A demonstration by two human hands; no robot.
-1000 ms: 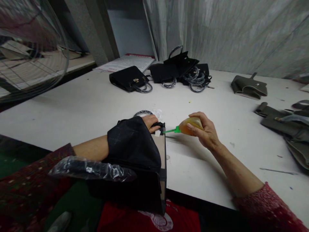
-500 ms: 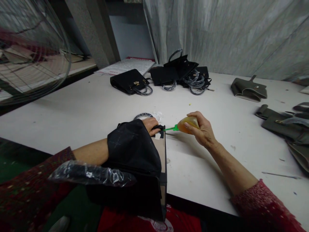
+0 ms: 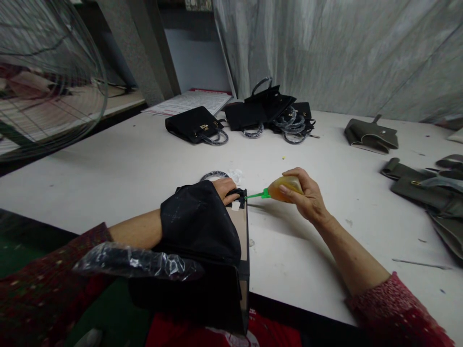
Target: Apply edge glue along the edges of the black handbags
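Note:
A black handbag [image 3: 200, 224] lies across the table's front edge, its dark lining pulled out and a beige inner panel [image 3: 241, 231] bare along the right side. My left hand [image 3: 226, 189] reaches behind the lining and is closed on black material at the bag's far right corner; its other fingers are hidden. In my right hand [image 3: 306, 195] is a squeeze bottle [image 3: 285, 189] of amber liquid, held sideways. The bottle's thin green nozzle [image 3: 257, 194] points left, its tip at that corner. A plastic-wrapped handle [image 3: 137, 261] crosses the near side.
Several black handbags [image 3: 246, 115] with wrapped handles lie at the back beside a printed board [image 3: 188, 101]. Olive-grey bag pieces [image 3: 419, 185] are on the right, near a thin stick [image 3: 421, 263]. A wire fan cage [image 3: 97, 82] stands at the left.
The bottle and my right hand have shifted very slightly to the right, and the nozzle tip sits a little lower at the corner. My left hand keeps its hold.

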